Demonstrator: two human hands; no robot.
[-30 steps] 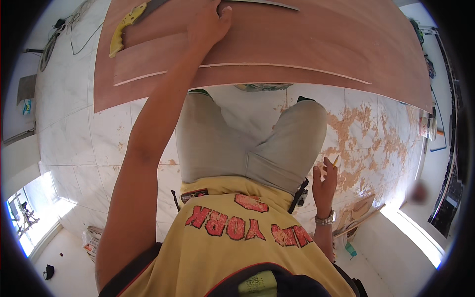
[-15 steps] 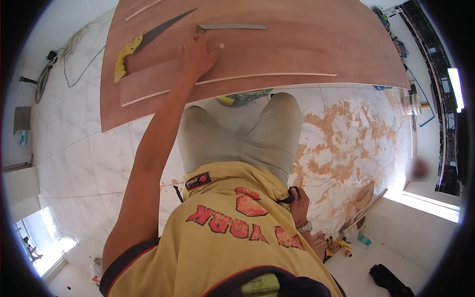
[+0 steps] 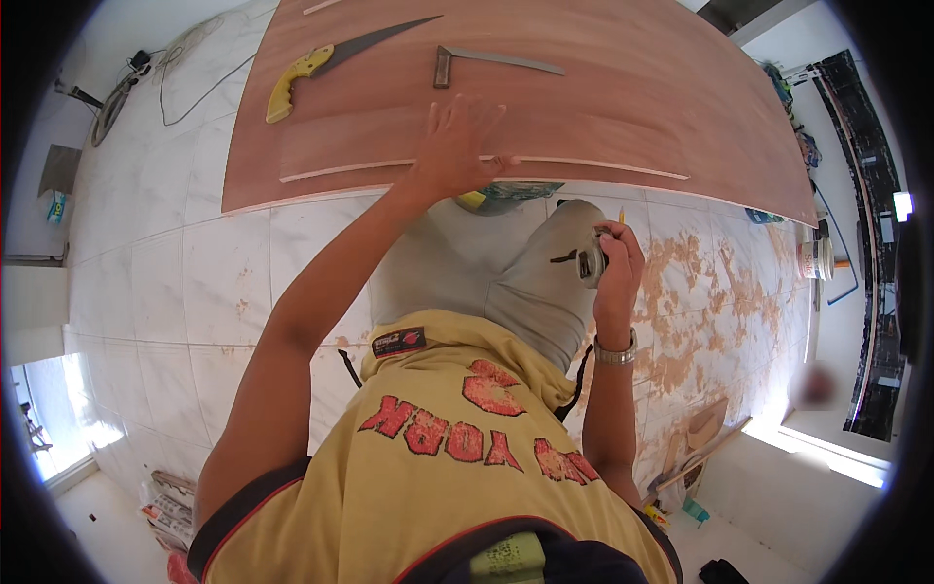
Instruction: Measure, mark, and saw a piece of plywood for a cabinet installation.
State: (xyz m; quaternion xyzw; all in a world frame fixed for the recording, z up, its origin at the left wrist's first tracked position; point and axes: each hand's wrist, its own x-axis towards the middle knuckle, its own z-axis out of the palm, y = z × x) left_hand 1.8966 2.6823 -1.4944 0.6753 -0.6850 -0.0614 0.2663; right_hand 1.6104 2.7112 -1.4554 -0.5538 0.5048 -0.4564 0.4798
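left arm reaches forward, left hand (image 3: 453,151) at the reddish board's (image 3: 623,107) near edge, fingers spread wide, holding nothing; can't tell if palm touches. right forearm up, right hand (image 3: 619,265) by the right thigh, fingers closed round tape measure (image 3: 590,265). try square (image 3: 443,68) lies on board, just past left fingertips.

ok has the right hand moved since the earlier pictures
Yes: the right hand has moved forward, closer to the near edge of the board.
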